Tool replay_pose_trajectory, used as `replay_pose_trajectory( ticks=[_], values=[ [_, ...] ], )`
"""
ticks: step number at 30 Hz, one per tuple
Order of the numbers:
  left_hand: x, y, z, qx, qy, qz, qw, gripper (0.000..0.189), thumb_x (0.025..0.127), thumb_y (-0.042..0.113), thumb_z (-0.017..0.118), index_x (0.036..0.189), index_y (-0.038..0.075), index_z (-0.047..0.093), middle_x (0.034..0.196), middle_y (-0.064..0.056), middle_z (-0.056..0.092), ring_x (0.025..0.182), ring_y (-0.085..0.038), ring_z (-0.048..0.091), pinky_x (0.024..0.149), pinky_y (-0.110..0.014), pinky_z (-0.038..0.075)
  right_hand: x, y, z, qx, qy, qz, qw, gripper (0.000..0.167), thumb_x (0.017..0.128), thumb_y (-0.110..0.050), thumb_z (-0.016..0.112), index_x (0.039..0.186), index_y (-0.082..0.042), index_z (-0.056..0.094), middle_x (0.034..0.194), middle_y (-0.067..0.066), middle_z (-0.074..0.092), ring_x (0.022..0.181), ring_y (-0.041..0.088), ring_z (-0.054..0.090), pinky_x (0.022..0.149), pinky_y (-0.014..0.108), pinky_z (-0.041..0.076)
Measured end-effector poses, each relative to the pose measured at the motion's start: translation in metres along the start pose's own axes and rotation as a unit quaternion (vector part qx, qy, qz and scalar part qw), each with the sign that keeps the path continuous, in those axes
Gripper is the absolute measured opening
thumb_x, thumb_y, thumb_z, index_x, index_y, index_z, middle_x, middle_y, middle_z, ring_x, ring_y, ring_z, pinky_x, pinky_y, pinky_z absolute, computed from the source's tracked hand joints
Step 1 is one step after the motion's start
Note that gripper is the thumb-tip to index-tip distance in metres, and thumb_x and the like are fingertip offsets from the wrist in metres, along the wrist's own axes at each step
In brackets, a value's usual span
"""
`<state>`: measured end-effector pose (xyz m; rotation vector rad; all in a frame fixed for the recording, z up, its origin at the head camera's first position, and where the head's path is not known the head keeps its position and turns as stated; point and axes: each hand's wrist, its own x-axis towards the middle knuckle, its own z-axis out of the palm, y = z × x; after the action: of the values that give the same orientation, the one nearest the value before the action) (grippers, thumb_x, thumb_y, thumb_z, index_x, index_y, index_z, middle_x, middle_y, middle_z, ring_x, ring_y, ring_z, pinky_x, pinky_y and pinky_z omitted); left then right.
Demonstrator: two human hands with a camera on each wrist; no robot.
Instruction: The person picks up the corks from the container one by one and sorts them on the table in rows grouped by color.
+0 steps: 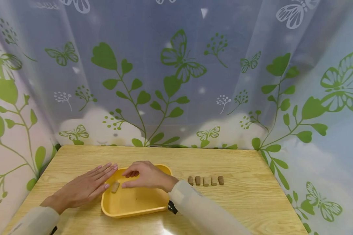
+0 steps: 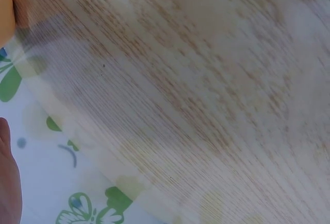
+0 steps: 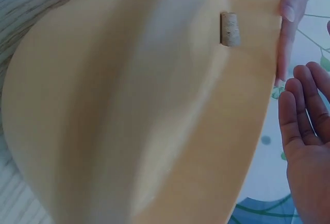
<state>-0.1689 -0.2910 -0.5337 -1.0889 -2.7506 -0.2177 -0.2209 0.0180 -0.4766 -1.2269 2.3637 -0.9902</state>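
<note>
One cork lies in the left part of a yellow tray; the right wrist view shows the same speckled cork near the tray wall. Against the tray's left rim rests my left hand, its fingers straight. Over the tray, just right of the cork, hovers my right hand. Its thumb and fingers are apart, with nothing between them. The right wrist view has the relaxed fingers of the right hand at its edge. Little of the left hand shows in the left wrist view.
To the right of the tray, several corks stand in a row on the wooden table, some lighter, some darker. Behind the table hangs a curtain printed with green leaves and butterflies.
</note>
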Motion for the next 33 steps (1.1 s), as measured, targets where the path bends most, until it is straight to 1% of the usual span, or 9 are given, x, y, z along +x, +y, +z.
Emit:
replay_pose_trajectory(
  ticks=[5,7,9,16,21,24,28,33],
  values=[
    [0.0,0.001,-0.001,-0.001,-0.004,-0.005,1.0,0.061,0.117,0.035,0.051,0.172,0.014,0.036,0.176,-0.007,0.039,0.168,-0.002,0.011,0.131,-0.012,-0.004,0.006,0.003,0.007,-0.004,-0.012,0.012,0.9998,0.046,0.1,-0.043,0.081,0.134,-0.012,0.078,0.122,-0.008,0.075,0.108,0.004,0.071,0.095,0.014,0.056],
    [-0.001,0.001,-0.002,-0.004,-0.008,-0.009,0.9999,0.061,0.117,0.035,0.051,0.172,0.014,0.036,0.177,-0.007,0.039,0.168,-0.005,0.016,0.131,-0.012,-0.004,0.007,0.005,0.009,-0.01,-0.016,0.017,0.9997,0.046,0.1,-0.043,0.082,0.134,-0.013,0.079,0.12,-0.008,0.075,0.105,-0.001,0.069,0.094,0.014,0.056],
    [-0.001,0.002,-0.003,-0.006,-0.014,-0.014,0.9998,0.061,0.117,0.036,0.05,0.172,0.015,0.035,0.177,-0.006,0.038,0.168,-0.008,0.021,0.131,-0.012,-0.005,0.009,0.006,0.012,-0.014,-0.02,0.02,0.9995,0.045,0.1,-0.042,0.082,0.133,-0.012,0.079,0.118,-0.008,0.075,0.103,-0.003,0.068,0.094,0.013,0.056],
    [-0.001,0.002,-0.003,-0.015,-0.023,-0.023,0.9994,0.061,0.118,0.037,0.048,0.173,0.016,0.034,0.178,-0.005,0.037,0.166,-0.018,0.031,0.131,-0.011,-0.006,0.014,0.009,0.015,-0.021,-0.038,0.017,0.9989,0.043,0.099,-0.04,0.084,0.131,-0.012,0.08,0.118,-0.007,0.077,0.101,-0.004,0.068,0.092,0.01,0.055],
    [-0.001,0.002,-0.004,-0.018,-0.025,-0.028,0.9991,0.06,0.118,0.038,0.048,0.173,0.016,0.035,0.177,-0.006,0.037,0.164,-0.02,0.035,0.13,-0.01,-0.005,0.02,0.005,0.009,-0.045,-0.045,0.006,0.998,0.041,0.098,-0.039,0.084,0.129,-0.012,0.081,0.115,-0.007,0.077,0.098,-0.005,0.067,0.089,0.009,0.053],
    [-0.002,0.002,-0.005,-0.019,-0.029,-0.033,0.9989,0.06,0.118,0.038,0.048,0.173,0.016,0.035,0.177,-0.006,0.038,0.163,-0.024,0.037,0.13,-0.01,-0.005,0.025,0.001,0.005,-0.049,-0.047,0.005,0.9977,0.04,0.098,-0.039,0.084,0.127,-0.012,0.081,0.113,-0.008,0.078,0.096,-0.005,0.067,0.088,0.008,0.053],
    [-0.002,0.002,-0.005,-0.026,-0.039,-0.041,0.9981,0.06,0.118,0.039,0.046,0.173,0.016,0.034,0.177,-0.006,0.037,0.161,-0.029,0.04,0.128,-0.008,-0.007,0.031,-0.001,0.003,-0.038,-0.054,0.014,0.9977,0.042,0.098,-0.041,0.084,0.127,-0.011,0.082,0.11,-0.01,0.078,0.093,-0.008,0.065,0.087,0.009,0.053],
    [-0.001,0.002,-0.006,-0.028,-0.046,-0.041,0.9977,0.061,0.119,0.04,0.045,0.173,0.015,0.033,0.178,-0.007,0.035,0.161,-0.033,0.04,0.128,-0.009,-0.009,0.037,-0.001,0.004,-0.027,-0.073,0.037,0.9963,0.041,0.098,-0.041,0.083,0.127,-0.013,0.082,0.107,-0.013,0.079,0.09,-0.01,0.066,0.085,0.01,0.054]
  ],
)
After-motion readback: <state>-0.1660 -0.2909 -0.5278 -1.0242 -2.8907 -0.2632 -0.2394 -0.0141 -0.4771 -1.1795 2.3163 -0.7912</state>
